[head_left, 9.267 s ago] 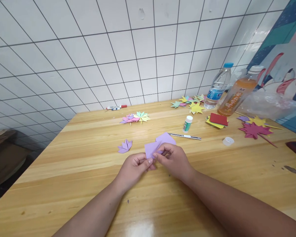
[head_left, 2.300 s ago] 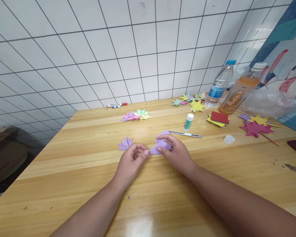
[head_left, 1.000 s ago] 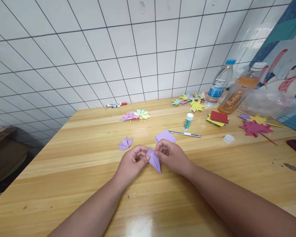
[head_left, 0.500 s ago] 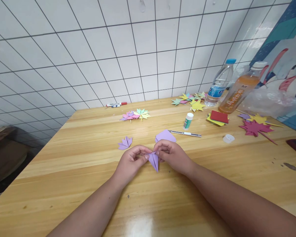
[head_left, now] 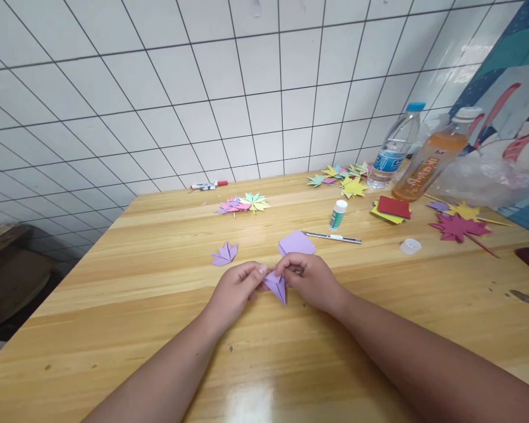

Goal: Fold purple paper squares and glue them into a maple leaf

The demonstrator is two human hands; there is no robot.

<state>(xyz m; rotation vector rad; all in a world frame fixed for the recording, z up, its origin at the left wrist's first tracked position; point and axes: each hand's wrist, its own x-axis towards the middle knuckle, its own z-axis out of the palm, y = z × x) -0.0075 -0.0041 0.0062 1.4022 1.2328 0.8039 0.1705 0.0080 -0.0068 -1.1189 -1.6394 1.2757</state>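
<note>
Purple ppr, folded, pointed, crease vis.

- You get bright, even light across the table.
- You see white glare at bottom centre.
- Toward your left edge, wall tiles stretch; shadow sits below.

Both bare forearms angle inward from below. The left hand pinches, thumb uppermost; the right hand faces it closely, fingers bent
</note>
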